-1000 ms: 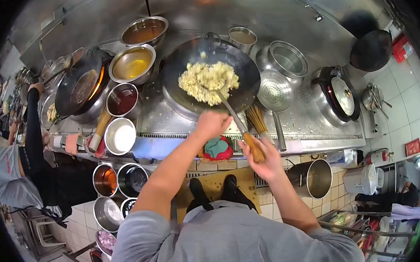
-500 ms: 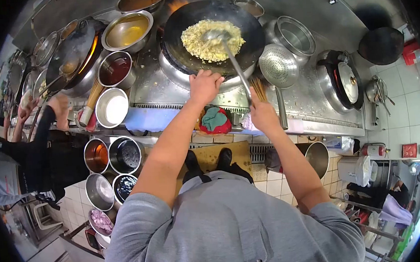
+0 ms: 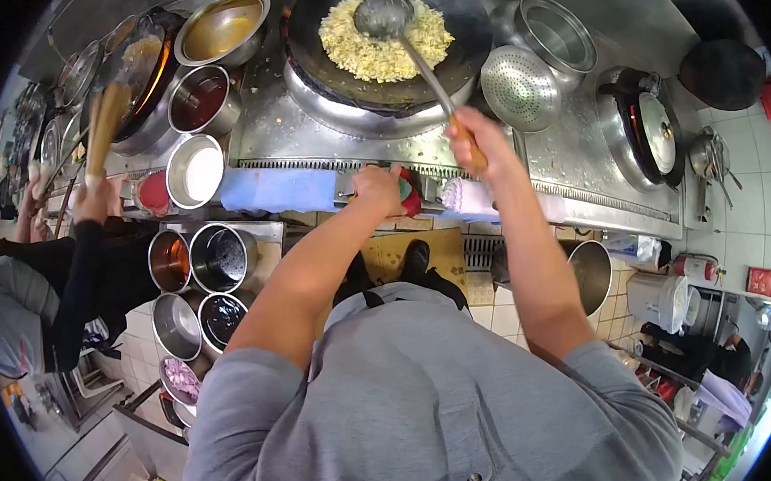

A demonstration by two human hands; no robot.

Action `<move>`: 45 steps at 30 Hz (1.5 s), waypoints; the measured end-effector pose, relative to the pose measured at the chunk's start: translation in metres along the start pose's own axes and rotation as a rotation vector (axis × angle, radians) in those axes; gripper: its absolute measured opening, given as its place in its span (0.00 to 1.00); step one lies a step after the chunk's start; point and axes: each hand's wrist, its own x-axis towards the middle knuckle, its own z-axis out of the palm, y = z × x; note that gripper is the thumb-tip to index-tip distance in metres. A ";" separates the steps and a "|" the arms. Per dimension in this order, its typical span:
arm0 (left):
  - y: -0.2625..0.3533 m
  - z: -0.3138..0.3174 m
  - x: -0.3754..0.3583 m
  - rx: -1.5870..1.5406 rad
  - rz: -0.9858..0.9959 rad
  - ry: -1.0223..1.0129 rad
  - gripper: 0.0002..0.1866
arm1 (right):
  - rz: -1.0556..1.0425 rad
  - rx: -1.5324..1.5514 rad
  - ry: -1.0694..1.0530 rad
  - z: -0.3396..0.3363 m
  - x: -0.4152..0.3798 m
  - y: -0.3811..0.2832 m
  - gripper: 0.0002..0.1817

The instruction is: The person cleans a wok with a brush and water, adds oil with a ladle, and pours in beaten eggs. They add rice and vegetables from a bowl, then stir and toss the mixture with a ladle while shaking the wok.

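Note:
My left hand (image 3: 378, 191) is at the stove's front edge, its fingers closed on a red and green cloth (image 3: 410, 192), partly hidden under it. My right hand (image 3: 484, 147) grips the wooden handle of a metal ladle (image 3: 430, 78). The ladle's bowl rests on chopped yellow and white food (image 3: 388, 53) in a large black wok (image 3: 471, 51). The food is spread in a flat round layer.
A perforated skimmer (image 3: 521, 89) lies right of the wok. Metal bowls, one with yellow liquid (image 3: 220, 29), stand left. At the far left a co-worker's hand (image 3: 90, 198) holds a bamboo brush (image 3: 106, 126). Several pots (image 3: 177, 326) stand lower left; a lidded pot (image 3: 658, 129) is right.
My left hand has left the wok's rim and moved down to the cloth. My right hand has moved up with the ladle. The co-worker has lifted the bamboo brush off the stove.

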 end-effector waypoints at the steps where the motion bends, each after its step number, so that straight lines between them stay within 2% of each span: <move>1: -0.001 0.017 0.022 0.029 0.037 -0.055 0.42 | -0.115 -0.288 0.120 0.028 0.003 -0.023 0.20; 3: -0.002 0.020 0.028 0.061 0.074 -0.111 0.43 | -0.219 -1.114 0.306 0.062 0.003 -0.049 0.22; 5: -0.007 0.002 0.010 -0.063 0.127 -0.018 0.39 | -0.502 -1.464 0.298 0.053 -0.027 -0.065 0.24; 6: -0.015 0.001 0.003 -0.063 0.125 -0.014 0.39 | -0.425 -1.305 0.265 0.050 -0.062 -0.071 0.24; 8: -0.041 0.000 -0.008 -0.724 0.138 0.324 0.24 | -0.273 -1.033 0.232 0.038 -0.142 -0.076 0.26; 9: -0.058 -0.001 -0.006 -0.723 0.138 0.328 0.24 | -0.195 -0.920 0.228 0.029 -0.171 -0.075 0.26; 11: -0.085 -0.001 0.000 -2.091 0.013 -0.090 0.22 | -0.067 -0.532 0.242 0.014 -0.193 -0.064 0.27; 12: -0.090 -0.006 0.007 -2.088 0.016 -0.082 0.22 | -0.071 -0.531 0.236 0.001 -0.172 -0.056 0.27; 14: -0.094 -0.027 0.028 -2.323 -0.057 -0.014 0.24 | -0.032 -0.257 0.178 -0.027 -0.107 -0.039 0.27; 16: -0.085 -0.050 0.042 -2.282 -0.116 -0.048 0.26 | -0.087 -0.595 0.150 0.000 -0.051 -0.044 0.27; 18: -0.080 -0.062 0.051 -2.185 -0.172 -0.119 0.26 | -0.461 -1.435 0.342 0.020 -0.006 -0.028 0.26; 19: -0.078 -0.063 0.053 -2.176 -0.164 -0.122 0.26 | -0.534 -1.750 0.423 0.036 -0.007 -0.021 0.27; 21: -0.074 -0.064 0.056 -2.166 -0.173 -0.221 0.25 | -0.740 -1.536 0.245 0.034 -0.014 0.001 0.29; 22: -0.069 -0.066 0.058 -2.199 -0.202 -0.233 0.16 | -0.364 -0.980 0.175 0.044 -0.032 0.006 0.28; 23: -0.063 -0.071 0.066 -2.188 -0.187 -0.238 0.16 | -0.011 -0.415 0.091 0.053 -0.046 0.007 0.27; 24: -0.058 -0.073 0.073 -2.244 -0.272 -0.179 0.12 | 0.049 -0.151 0.048 0.045 -0.044 0.009 0.28; 25: -0.057 -0.072 0.082 -2.297 -0.361 -0.117 0.08 | 0.043 -0.145 0.052 0.037 -0.039 0.008 0.28; 27: -0.064 -0.055 0.106 -2.325 -0.367 -0.126 0.05 | -0.094 -0.509 0.196 0.024 -0.028 -0.001 0.28; 28: -0.065 -0.054 0.108 -2.273 -0.309 -0.106 0.04 | -0.151 -0.814 0.261 0.033 -0.045 -0.015 0.25; 30: -0.069 -0.052 0.108 -2.226 -0.261 -0.106 0.05 | -0.396 -1.068 0.431 0.023 -0.059 -0.027 0.23; 31: -0.070 -0.057 0.105 -2.232 -0.265 -0.101 0.05 | -0.393 -1.072 0.424 0.011 -0.048 -0.030 0.23; 33: -0.069 -0.062 0.091 -2.253 -0.312 -0.071 0.09 | -0.860 -1.506 0.559 -0.016 -0.011 -0.030 0.24; 34: -0.073 -0.061 0.093 -2.291 -0.305 -0.110 0.15 | -0.707 -1.368 0.507 -0.004 0.008 -0.039 0.26; 35: -0.072 -0.065 0.084 -2.292 -0.307 -0.114 0.15 | -0.556 -1.227 0.456 0.017 0.024 -0.038 0.27; 37: -0.066 -0.081 0.060 -2.312 -0.188 -0.164 0.15 | -0.405 -1.192 0.514 0.069 0.035 -0.021 0.29; 39: -0.064 -0.067 0.077 -2.285 -0.189 -0.190 0.13 | -0.531 -1.515 0.401 0.076 0.037 0.004 0.28; 40: -0.065 -0.062 0.086 -2.251 -0.180 -0.216 0.12 | -0.501 -1.753 0.392 0.066 0.030 0.017 0.32; 42: -0.062 -0.059 0.092 -2.240 -0.206 -0.206 0.09 | -0.481 -1.978 0.396 0.055 -0.028 0.024 0.33; 45: -0.059 -0.060 0.091 -2.231 -0.240 -0.163 0.06 | -0.387 -1.995 0.379 0.024 -0.082 -0.004 0.32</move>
